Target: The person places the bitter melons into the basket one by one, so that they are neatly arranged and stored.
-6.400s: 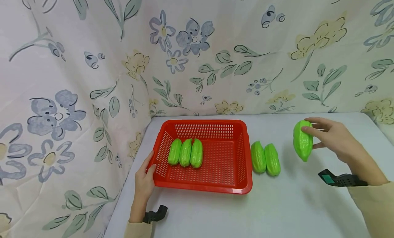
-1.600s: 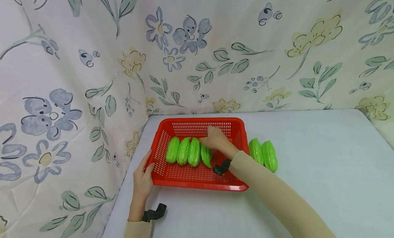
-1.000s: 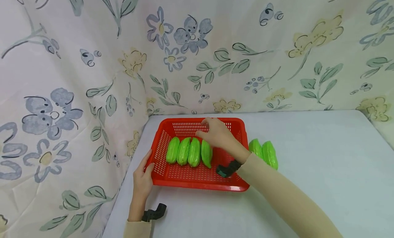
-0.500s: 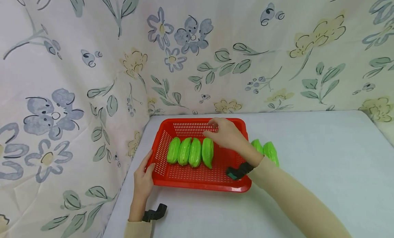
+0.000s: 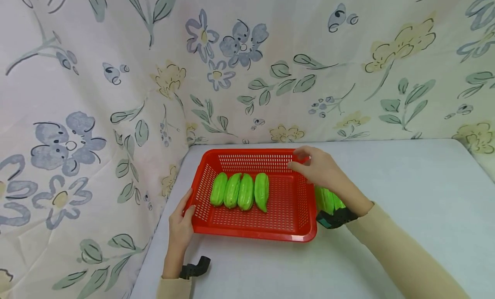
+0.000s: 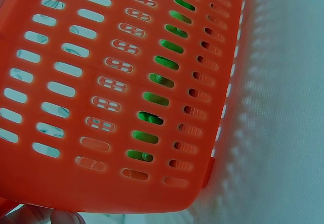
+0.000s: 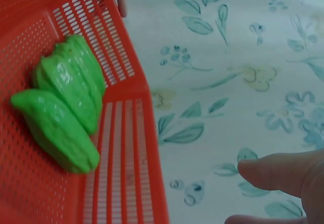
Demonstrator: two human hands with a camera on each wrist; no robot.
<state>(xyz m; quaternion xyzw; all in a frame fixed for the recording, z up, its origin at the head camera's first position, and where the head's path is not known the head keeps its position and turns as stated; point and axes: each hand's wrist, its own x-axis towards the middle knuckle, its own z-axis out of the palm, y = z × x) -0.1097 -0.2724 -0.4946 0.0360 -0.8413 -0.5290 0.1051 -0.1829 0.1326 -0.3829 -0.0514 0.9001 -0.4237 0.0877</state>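
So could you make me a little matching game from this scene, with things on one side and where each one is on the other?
Things:
1. left hand
2. right hand
3. row of four green gourds
4. two green gourds

Places:
A. on the table, just outside the right wall of the red basket
B. inside the basket, lying side by side
C. holding the basket's left front corner
D. empty, above the basket's far right corner

Pairs: 1-C, 2-D, 3-B, 4-A
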